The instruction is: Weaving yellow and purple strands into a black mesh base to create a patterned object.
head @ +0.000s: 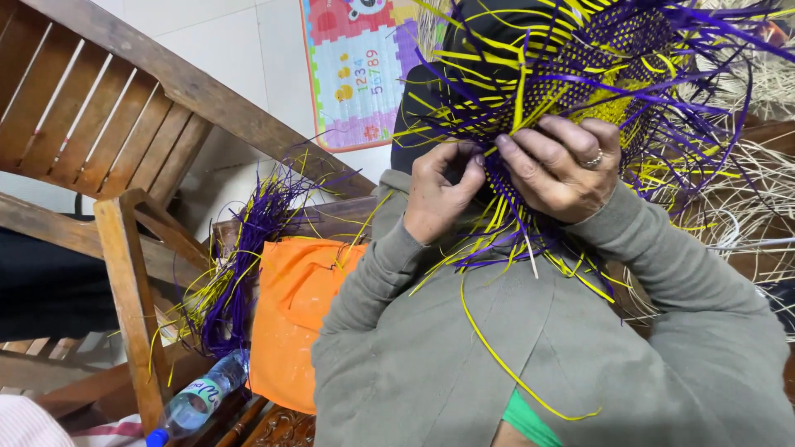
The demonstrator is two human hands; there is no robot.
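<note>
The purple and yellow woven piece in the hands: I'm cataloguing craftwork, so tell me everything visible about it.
The woven piece is a flat plaited mesh of thin purple and yellow strips, plastic-looking, unfinished, with loose ends fanning out all round. It is held up near the camera. The left hand pinches strips at its lower edge; the right hand, wearing a ring, presses on it.

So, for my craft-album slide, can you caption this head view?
Two hands, left and right, weaving purple and yellow strips above a grey-sleeved lap.

wooden bench, orange cloth, purple-yellow strip bundle
</note>
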